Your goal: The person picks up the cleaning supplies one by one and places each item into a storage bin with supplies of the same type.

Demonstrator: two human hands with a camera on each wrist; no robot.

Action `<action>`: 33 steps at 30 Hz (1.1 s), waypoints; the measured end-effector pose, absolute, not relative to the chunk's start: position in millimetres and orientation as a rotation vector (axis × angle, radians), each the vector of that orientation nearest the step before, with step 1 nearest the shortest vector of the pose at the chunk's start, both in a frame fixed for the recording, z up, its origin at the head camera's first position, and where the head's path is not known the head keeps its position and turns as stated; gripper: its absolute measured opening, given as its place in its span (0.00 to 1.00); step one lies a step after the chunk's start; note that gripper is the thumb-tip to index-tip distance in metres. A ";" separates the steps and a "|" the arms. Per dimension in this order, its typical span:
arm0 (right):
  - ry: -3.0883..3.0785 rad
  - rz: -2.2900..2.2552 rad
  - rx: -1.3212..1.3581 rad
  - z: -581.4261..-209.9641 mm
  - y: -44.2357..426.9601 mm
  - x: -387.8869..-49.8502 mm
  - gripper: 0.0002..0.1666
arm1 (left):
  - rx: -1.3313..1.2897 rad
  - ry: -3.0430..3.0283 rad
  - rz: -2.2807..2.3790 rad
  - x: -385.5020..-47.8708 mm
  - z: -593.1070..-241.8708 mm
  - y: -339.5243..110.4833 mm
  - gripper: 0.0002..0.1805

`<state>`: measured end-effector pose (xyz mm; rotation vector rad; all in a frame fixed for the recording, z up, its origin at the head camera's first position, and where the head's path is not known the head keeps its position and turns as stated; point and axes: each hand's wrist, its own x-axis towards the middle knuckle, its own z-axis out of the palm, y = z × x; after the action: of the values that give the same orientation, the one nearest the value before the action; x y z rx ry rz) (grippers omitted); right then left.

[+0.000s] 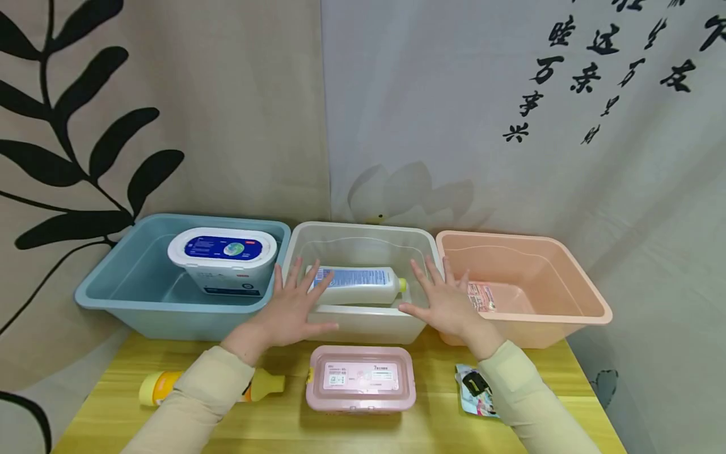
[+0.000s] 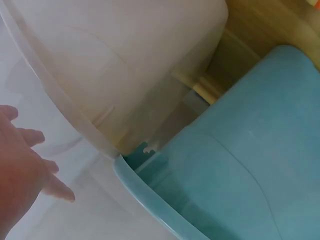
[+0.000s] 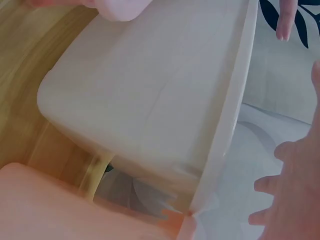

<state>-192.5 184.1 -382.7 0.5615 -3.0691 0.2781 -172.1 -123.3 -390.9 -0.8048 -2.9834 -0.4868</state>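
In the head view the left hand (image 1: 289, 312) is spread, fingers straight, above the front left part of the white bin (image 1: 363, 321). The right hand (image 1: 448, 306) is likewise spread near that bin's right end, beside the pink-orange bin (image 1: 527, 325). Neither hand holds anything. Between them a white bottle (image 1: 363, 287) with a yellow-green cap lies in the white bin. The left wrist view has the left hand (image 2: 22, 170) at its left edge; the right wrist view has the right hand (image 3: 295, 185) at its right edge.
A white tub (image 1: 227, 258) stands in the blue bin (image 1: 170, 309). A packet (image 1: 481, 296) lies in the pink-orange bin. In front, on the wooden table (image 1: 272, 435), are a pink box (image 1: 360, 378), a yellow-orange bottle (image 1: 164, 384) partly under the left sleeve, and a small pouch (image 1: 473, 403) by the right sleeve.
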 end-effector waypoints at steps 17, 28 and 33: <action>-3.086 0.285 0.492 -388.9 197.8 -190.8 0.52 | -1.024 -2.920 -0.502 -139.1 -399.5 -122.6 0.53; -3.126 0.312 0.475 -403.4 211.4 -197.2 0.52 | -1.188 -2.829 -0.433 -122.0 -407.3 -112.1 0.57; -3.132 0.338 0.447 -412.2 218.6 -200.1 0.51 | -1.261 -2.849 -0.463 -117.7 -410.3 -106.7 0.57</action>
<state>-200.1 218.6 -412.2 0.4474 -3.1318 0.3376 -117.7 -106.7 -410.3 -1.2611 -2.8493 -0.4625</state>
